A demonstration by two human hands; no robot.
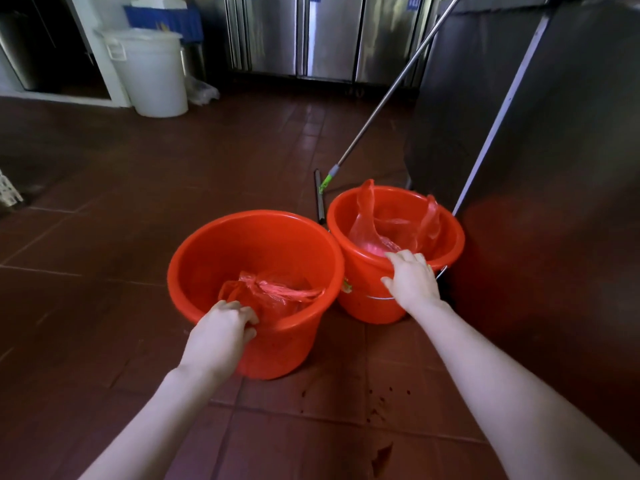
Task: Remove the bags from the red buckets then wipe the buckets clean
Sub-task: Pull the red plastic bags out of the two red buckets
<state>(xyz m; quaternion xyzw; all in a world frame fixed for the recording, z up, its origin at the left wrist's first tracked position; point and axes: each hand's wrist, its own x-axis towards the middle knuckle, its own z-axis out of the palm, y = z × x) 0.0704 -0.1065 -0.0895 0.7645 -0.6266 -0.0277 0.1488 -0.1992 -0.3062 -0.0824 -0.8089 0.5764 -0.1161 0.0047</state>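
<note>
Red buckets held at rims by left hand, right hand; labels unreadable.

Two buckets are standing just beside each other on the floor. The right bucket is sitting slightly farther back than the left bucket. A bag is lying in the left one, and another bag in the right one. The left hand is gripping the left bucket's near rim, and the right hand the right bucket's. A squeegee is resting behind the buckets, its pole leaning back and right. A steel unit is standing right of them. A lidded bin is sitting far back left, with cabinets lining the back.
</note>
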